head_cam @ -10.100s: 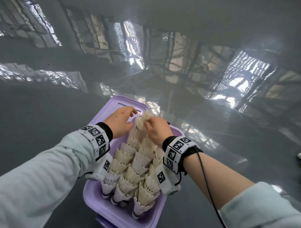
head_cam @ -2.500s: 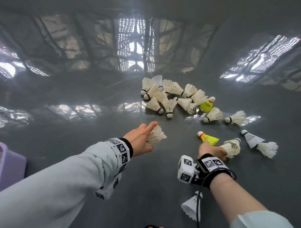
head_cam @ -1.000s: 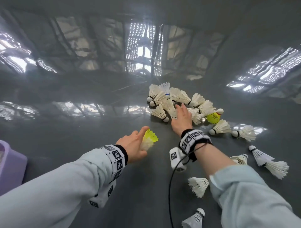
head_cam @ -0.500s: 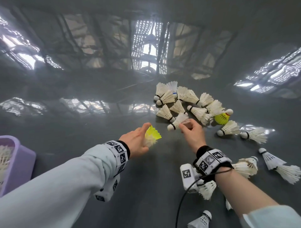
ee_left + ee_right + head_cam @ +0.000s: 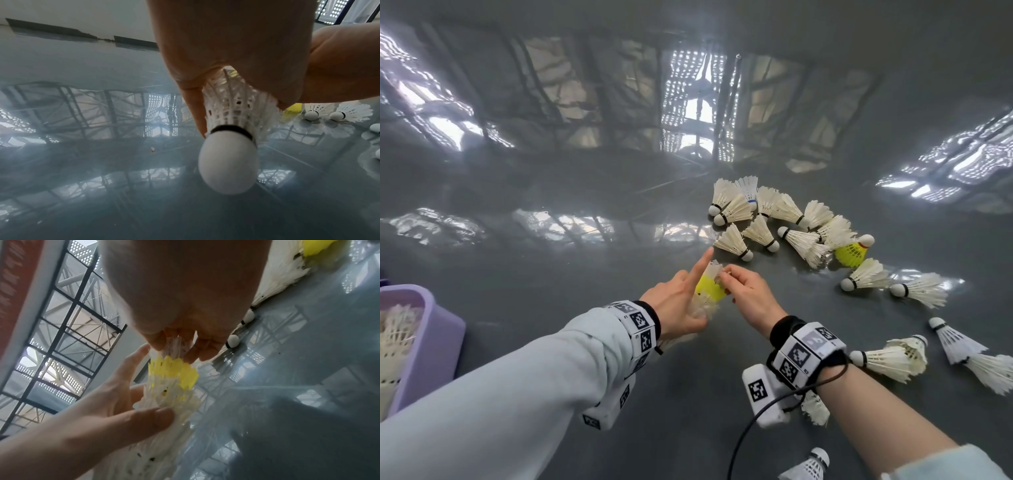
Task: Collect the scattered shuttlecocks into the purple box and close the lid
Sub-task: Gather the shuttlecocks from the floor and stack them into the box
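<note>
My left hand (image 5: 681,305) holds a nested stack of shuttlecocks (image 5: 708,289), white ones with a yellow one on top, between thumb and fingers, index finger pointing straight out. The stack's lowest cork (image 5: 228,162) points down in the left wrist view. My right hand (image 5: 748,296) pinches the feathers of a white shuttlecock (image 5: 176,345) that sits in the yellow skirt (image 5: 174,369) at the stack's open end. The purple box (image 5: 431,339) stands open at the far left, holding several white shuttlecocks.
A pile of several white shuttlecocks (image 5: 774,219) and one yellow one (image 5: 852,251) lies on the glossy grey floor just beyond my hands. More white shuttlecocks (image 5: 893,356) are scattered to the right and under my right wrist. A black cable (image 5: 743,442) hangs from the right wristband.
My right hand has carried a white shuttlecock from the pile to the stack in my left hand and set it into the yellow one. My left index finger has straightened.
</note>
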Available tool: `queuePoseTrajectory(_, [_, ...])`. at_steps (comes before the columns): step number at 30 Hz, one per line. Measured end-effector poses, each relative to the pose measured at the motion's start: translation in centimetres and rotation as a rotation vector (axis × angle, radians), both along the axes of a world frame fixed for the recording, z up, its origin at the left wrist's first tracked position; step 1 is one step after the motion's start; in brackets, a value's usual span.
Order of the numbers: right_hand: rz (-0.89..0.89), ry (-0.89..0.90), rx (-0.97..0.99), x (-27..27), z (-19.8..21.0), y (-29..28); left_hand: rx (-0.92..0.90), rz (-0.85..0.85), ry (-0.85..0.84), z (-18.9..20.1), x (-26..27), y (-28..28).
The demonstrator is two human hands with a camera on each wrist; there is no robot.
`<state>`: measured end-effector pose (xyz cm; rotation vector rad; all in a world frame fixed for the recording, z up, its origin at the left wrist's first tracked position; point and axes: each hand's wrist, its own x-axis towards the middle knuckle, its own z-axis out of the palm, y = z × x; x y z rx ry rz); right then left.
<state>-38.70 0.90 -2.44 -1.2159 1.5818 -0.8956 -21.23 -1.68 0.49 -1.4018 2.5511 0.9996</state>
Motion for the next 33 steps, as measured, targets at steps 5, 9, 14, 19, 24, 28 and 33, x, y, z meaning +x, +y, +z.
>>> queuePoseTrajectory(5, [0.165, 0.092, 0.037, 0.4, 1.3, -0.6, 0.042, -0.009, -0.077, -0.9, 0.2, -0.2])
queuePoseTrajectory(9, [0.074, 0.423, -0.065, -0.7, 1.8, -3.8, 0.019, 0.009, -0.15, -1.4, 0.4, -0.5])
queuePoseTrajectory(14, [0.522, 1.167, -0.031, -2.4, 0.4, -8.8, 0.026, 0.008, -0.165, -1.5, 1.1, -0.5])
queuePoseTrajectory(19, [0.476, 1.259, 0.041, -3.2, 0.8, -9.4, 0.032, 0.006, -0.17, -1.6, 2.0, -0.9])
queuePoseTrajectory(24, [-0.067, 0.384, -0.049, -2.8, 1.7, -7.1, 0.0, 0.023, -0.185, -1.7, 2.6, -1.8])
queuePoseTrajectory(28, [-0.06, 0.033, 0.099, -0.3, 2.3, -5.2, -0.029, -0.006, -0.197, -1.4, 2.9, -1.9])
queuePoseTrajectory(33, [0.082, -0.065, 0.136, 2.0, 5.0, -4.4, -0.116, -0.004, -0.125, 1.4, 5.1, -2.8])
